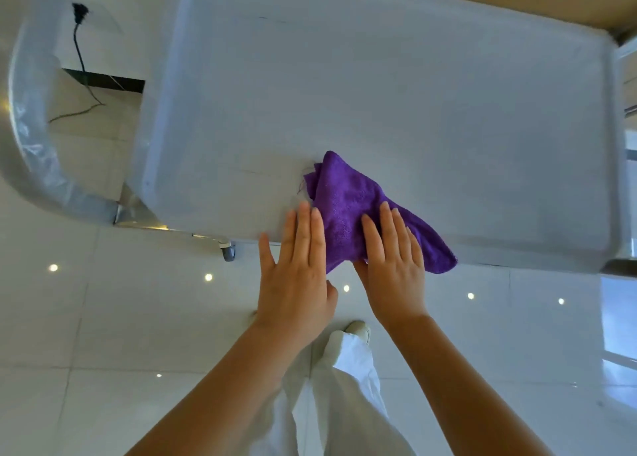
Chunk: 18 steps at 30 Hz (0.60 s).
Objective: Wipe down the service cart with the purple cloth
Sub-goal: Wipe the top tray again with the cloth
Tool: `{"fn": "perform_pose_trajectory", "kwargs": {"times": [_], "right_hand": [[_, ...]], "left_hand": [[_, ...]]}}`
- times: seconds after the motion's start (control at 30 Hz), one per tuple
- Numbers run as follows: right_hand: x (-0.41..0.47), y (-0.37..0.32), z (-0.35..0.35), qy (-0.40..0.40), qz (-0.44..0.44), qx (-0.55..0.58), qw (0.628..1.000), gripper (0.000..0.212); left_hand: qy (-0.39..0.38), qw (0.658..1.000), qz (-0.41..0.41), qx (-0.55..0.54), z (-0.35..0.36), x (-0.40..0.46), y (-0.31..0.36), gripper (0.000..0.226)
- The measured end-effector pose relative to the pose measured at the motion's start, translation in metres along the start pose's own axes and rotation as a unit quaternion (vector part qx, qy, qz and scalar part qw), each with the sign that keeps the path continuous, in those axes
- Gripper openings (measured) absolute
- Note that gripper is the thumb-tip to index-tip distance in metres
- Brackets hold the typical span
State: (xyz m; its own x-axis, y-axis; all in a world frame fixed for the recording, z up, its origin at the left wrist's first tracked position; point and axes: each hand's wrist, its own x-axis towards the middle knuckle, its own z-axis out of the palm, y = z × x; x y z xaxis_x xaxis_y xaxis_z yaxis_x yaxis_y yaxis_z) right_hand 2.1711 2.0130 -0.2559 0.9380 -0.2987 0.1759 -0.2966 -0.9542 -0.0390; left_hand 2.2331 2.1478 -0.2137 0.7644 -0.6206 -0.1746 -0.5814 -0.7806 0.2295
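Purple cloth point(348, 207): bunched and loosely folded, lying on the top tray of the service cart point(379, 87) at its near edge, one corner hanging over the rim toward the floor. Long axis running diagonally, from the far-left bunched end to the near-right trailing corner.

Right hand point(393, 266): flat on the cloth, fingers straight and together, pressing the near half of the fabric down; nothing clenched, grip released and acting as a flat press. Thumb tucked under the overhanging edge; whether it pinches the fabric cannot be told. Bulk of the cloth lying ahead of and slightly left of these fingertips.

Left hand point(296, 273): also flat and released, fingers extended, set just beside the cloth on its left, fingertips on the bare tray surface and touching or nearly touching the cloth's edge. Cloth lying immediately right of this hand.

Judgement: right hand the working hand, being the one on the cloth. Most of the unwiped tray lying ahead of and to either side of both hands, so a push away from the body looks the likely stroke.

Beyond the hands: curved cart handle point(27, 118) far left; black cable point(81, 56) on the tiled floor point(103, 317).
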Motion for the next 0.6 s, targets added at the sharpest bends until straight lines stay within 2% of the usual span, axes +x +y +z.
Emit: {"fn": "perform_pose_trajectory", "kwargs": {"times": [0.13,0.27,0.4,0.5,0.6], "right_hand": [[-0.012,0.046,-0.004,0.021,0.004,-0.010,1.000,0.049],[-0.025,0.093,-0.008,0.029,0.014,-0.010,0.999,0.049],[-0.038,0.141,-0.015,0.004,0.036,-0.002,0.999,0.052],[-0.051,0.178,-0.022,-0.025,0.038,0.009,0.999,0.054],[-0.060,0.212,-0.030,-0.044,0.041,0.012,0.998,0.053]], "left_hand": [[0.007,0.997,0.069,0.027,0.012,0.014,0.043,0.108],[0.004,0.994,0.095,0.050,0.024,0.032,0.088,0.113],[0.007,0.987,0.142,0.075,0.034,0.049,0.130,0.113],[0.005,0.983,0.168,0.077,0.042,0.058,0.162,0.106],[0.014,0.977,0.201,0.074,0.049,0.069,0.189,0.087]]}}
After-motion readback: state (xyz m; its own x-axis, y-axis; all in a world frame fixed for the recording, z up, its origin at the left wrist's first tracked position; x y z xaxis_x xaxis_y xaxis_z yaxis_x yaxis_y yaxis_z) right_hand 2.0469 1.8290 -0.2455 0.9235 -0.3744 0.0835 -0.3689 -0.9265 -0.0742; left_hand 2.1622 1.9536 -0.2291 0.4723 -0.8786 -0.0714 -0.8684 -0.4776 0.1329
